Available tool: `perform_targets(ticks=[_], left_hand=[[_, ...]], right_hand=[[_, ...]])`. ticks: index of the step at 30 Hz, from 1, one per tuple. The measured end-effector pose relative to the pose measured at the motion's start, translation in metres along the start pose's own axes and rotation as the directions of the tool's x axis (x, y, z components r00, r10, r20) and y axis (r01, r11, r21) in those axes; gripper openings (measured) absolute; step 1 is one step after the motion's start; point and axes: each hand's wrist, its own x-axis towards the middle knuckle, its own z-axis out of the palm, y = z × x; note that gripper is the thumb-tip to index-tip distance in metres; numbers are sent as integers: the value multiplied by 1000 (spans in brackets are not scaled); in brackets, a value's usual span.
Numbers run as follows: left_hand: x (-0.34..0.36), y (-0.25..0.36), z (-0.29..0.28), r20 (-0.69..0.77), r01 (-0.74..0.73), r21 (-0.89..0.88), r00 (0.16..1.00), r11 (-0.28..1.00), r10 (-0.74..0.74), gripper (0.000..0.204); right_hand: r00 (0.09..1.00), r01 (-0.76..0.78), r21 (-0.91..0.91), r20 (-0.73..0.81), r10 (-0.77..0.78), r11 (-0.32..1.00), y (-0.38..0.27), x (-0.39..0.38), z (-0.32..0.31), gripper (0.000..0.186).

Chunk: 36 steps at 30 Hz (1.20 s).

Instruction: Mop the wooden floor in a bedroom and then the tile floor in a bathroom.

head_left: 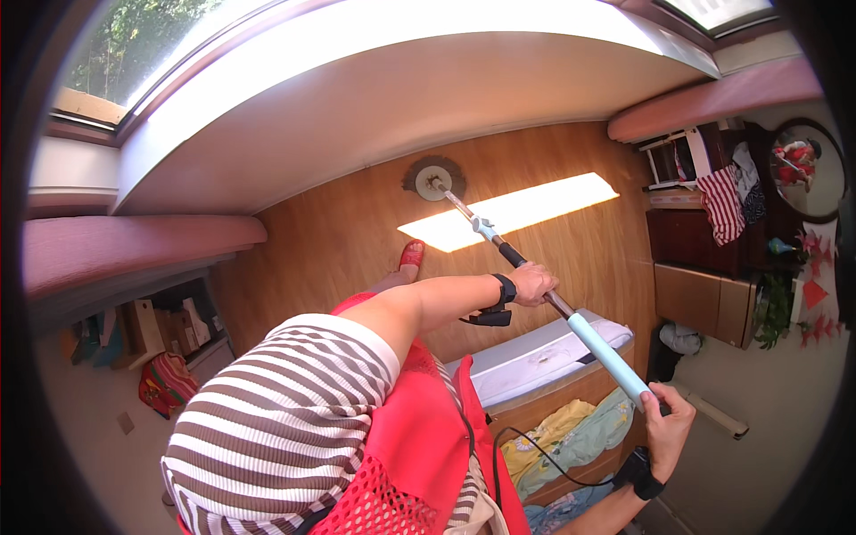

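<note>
A spin mop with a light-blue and metal handle (606, 355) slants across the view. Its round mop head (434, 181), a pale disc fringed with brownish strands, rests on the wood-look floor (330, 227) near the far wall. My left hand (535, 283) is wrapped round the metal pole about midway along. At the near right, my right hand (669, 417) grips the top end of the light-blue section. Both wrists wear dark straps, the left one with a small black device. My red-shod foot (412, 256) stands near the mop head.
A bright sunlit patch (513, 212) crosses the floor. Pink-covered ledges (147, 252) line both sides, with boxes and a striped bag (167, 383) below the left one. A bed-like bench (544, 361) with fabrics stands close by. Dark cabinets (682, 241) and a round mirror (805, 169) are at right.
</note>
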Motion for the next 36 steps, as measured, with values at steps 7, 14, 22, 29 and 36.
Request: perform_targets(ticks=[7, 14, 22, 29, 36], left_hand=[[-40, -67, -90, -17, 300, -65, 953, 952, -301, 23], [-216, -184, -127, -69, 724, 133, 688, 677, -722, 28], [-270, -176, -119, -113, 928, 244, 317, 283, -942, 28], [-41, -152, -52, -104, 911, 153, 400, 382, -911, 31], [248, -70, 36, -65, 666, 194, 742, 721, -668, 26]], right_hand=[[912, 330, -22, 264, -313, 944, -57, 149, 27, 21], [540, 720, 241, 393, -744, 650, -129, 211, 193, 26], [175, 886, 287, 519, -837, 363, -126, 205, 244, 41], [391, 842, 139, 508, -767, 521, 33, 297, 121, 39], [824, 451, -32, 398, -403, 892, 205, 317, -54, 37]])
